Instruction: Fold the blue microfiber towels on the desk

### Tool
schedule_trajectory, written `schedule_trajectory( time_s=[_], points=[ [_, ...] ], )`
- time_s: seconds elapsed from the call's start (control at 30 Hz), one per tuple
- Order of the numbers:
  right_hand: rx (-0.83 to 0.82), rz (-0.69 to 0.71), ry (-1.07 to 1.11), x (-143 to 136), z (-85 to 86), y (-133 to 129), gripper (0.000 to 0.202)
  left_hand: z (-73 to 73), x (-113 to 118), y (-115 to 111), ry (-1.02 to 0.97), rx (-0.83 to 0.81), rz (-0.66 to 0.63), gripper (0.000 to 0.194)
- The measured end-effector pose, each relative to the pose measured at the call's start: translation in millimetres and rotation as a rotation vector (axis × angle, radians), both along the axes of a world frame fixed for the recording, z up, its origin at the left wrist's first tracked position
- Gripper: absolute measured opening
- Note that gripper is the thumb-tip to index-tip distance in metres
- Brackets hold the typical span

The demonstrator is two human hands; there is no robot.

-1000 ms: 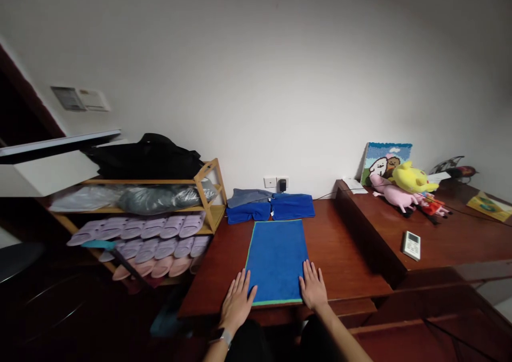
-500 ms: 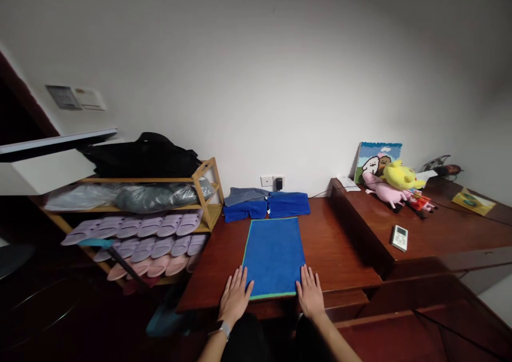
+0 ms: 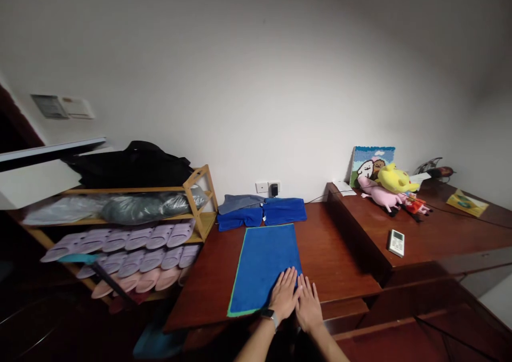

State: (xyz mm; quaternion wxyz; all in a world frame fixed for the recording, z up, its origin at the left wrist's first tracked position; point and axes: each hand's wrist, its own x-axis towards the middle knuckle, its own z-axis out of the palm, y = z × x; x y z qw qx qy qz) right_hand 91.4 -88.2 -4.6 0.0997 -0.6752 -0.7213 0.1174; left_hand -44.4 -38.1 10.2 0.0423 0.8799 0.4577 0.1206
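Observation:
A blue cloth with a green edge [image 3: 262,266] lies spread flat on the reddish-brown wooden table [image 3: 332,255]. My left hand [image 3: 285,294] rests palm down on the lower right part of the cloth, fingers extended. Right beside it, my right hand [image 3: 309,304] lies flat at the cloth's right edge, fingers spread a little. The two hands touch or nearly touch at the thumbs. Neither one grips anything. Behind the cloth are folded blue cloths [image 3: 284,211] and a grey cloth [image 3: 240,203].
On the left stands a wooden rack [image 3: 205,227] with slippers [image 3: 140,238] and a black bag [image 3: 136,165]. The right-hand cabinet top [image 3: 360,218] holds plush toys [image 3: 396,181] and a white remote [image 3: 396,243]. A black plug [image 3: 274,190] sits in the wall socket.
My left hand has moved right across the cloth, from its left edge to beside my right hand. The view has shifted slightly, and the cloth's near left corner is now uncovered.

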Motion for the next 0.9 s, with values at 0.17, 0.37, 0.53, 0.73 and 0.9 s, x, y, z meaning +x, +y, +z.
schedule_trajectory(
  time_s=[0.17,0.37,0.53,0.73,0.9],
  points=[
    [0.029,-0.027,0.010,1,1.7,0,0.064,-18.6,-38,-4,0.006,0.013,0.050,0.063],
    [0.008,-0.046,-0.012,-1,3.2,-3,0.068,-26.3,-148,-12,0.019,0.023,0.395,0.071],
    [0.008,-0.061,-0.024,-6,7.9,6,0.068,-34.1,-179,-19,0.005,0.091,0.419,0.071],
    [-0.043,-0.055,-0.037,-10,30.3,41,0.068,-34.6,-173,-20,-0.003,0.099,0.416,0.071],
    [-0.053,-0.049,-0.012,-8,21.6,49,0.069,-36.1,-178,-20,0.021,0.089,0.412,0.072]
  ],
)
